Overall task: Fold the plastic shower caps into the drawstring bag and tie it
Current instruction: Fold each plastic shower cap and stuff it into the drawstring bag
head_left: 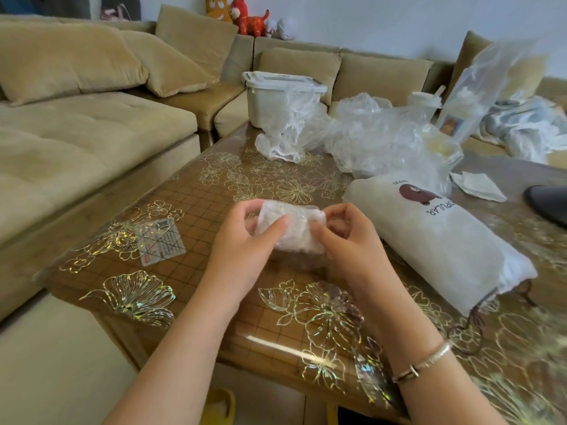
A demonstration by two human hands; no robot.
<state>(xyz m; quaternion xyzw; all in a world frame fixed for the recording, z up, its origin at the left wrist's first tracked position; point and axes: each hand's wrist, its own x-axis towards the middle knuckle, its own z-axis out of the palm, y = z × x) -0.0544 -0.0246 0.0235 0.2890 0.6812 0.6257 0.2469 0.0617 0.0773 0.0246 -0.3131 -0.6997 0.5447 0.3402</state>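
A folded, translucent white plastic shower cap (291, 228) is shown held just above the wooden table with its clear, gold-flowered cover (214, 191), near the middle of the view. The cap is gripped at its left end by the left hand (245, 240), whose fingers are curled round it with the thumb laid across its near face; its right end is pinched by the curled fingers and thumb of the right hand (346, 237). A thin gold bracelet (423, 360) is worn on the right wrist. Just to the right of the hands, a white fabric drawstring bag printed with a brown bear (435, 240) is seen lying on the table, bulging, with its gathered mouth and dark cords (472, 320) turned towards the near right edge. Behind it, a loose heap of crumpled clear plastic (368, 139) is spread across the far part of the table, and a lidded white plastic box (276, 99) is partly draped by it. A beige corner sofa (92, 118) is shown surrounding the table.
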